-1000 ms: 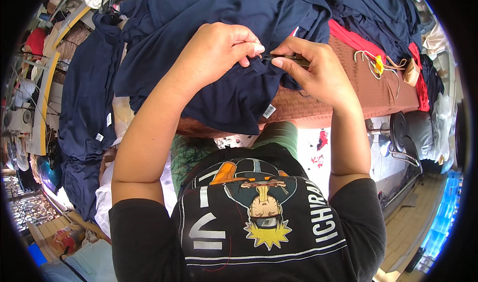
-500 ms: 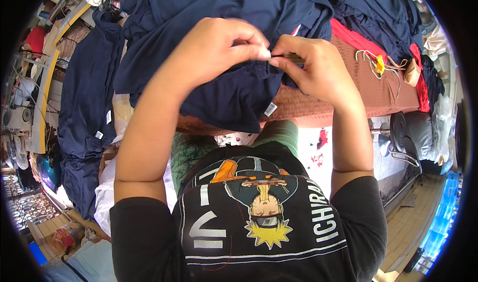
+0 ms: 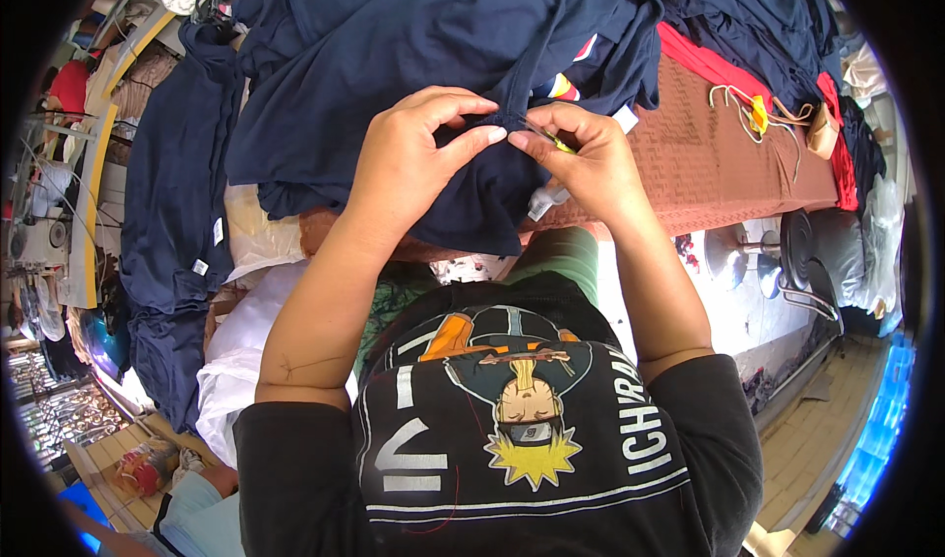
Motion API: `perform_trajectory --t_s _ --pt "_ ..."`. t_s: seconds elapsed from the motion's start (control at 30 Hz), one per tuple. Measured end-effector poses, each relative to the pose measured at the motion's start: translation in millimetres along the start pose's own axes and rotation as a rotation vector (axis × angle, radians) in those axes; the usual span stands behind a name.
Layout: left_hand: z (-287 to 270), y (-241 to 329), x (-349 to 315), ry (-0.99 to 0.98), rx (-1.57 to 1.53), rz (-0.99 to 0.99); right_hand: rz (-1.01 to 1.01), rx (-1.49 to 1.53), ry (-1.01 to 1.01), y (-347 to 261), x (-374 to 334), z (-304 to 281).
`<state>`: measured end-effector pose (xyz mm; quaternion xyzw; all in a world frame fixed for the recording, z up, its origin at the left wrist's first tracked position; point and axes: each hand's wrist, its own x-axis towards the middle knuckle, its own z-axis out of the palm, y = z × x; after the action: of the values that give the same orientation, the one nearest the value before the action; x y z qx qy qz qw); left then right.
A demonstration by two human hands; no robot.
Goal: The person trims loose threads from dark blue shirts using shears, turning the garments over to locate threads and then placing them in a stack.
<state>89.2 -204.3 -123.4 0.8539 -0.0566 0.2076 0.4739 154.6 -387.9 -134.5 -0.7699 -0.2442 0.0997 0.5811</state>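
Across the brown, weave-patterned table (image 3: 728,163): soft navy garment (image 3: 394,85), draped in rumpled folds
Left hand (image 3: 409,149): fingers pinching a bunched bit of it
Right hand (image 3: 596,154): fingers pinching a slim tool (image 3: 562,146)
White bag (image 3: 251,345): thin crinkled plastic, contents hidden

Navy cloth (image 3: 394,75), soft and loosely crumpled, with small red, white and yellow areas showing among its folds, draped over the brown-covered table (image 3: 719,154) down to its near edge, and a slim tool (image 3: 563,147), mostly hidden by the right hand (image 3: 597,158), beside a gathered part.
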Motion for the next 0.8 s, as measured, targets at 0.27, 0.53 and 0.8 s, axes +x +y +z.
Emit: perform_trajectory --t_s 0.27,0.53,0.8 --pt "-0.9 2.2 5.4 -0.067 -0.402 -0.233 -0.236 -0.034 0.045 6.6 0.8 -0.1" --pt "-6.7 11.5 8.0 -0.073 -0.403 -0.319 -0.054 0.035 -0.003 2.6 -2.4 -2.7" --pt "0.4 12.7 2.3 -0.103 -0.241 -0.163 -0.044 0.073 -0.023 1.3 -4.0 -4.9"
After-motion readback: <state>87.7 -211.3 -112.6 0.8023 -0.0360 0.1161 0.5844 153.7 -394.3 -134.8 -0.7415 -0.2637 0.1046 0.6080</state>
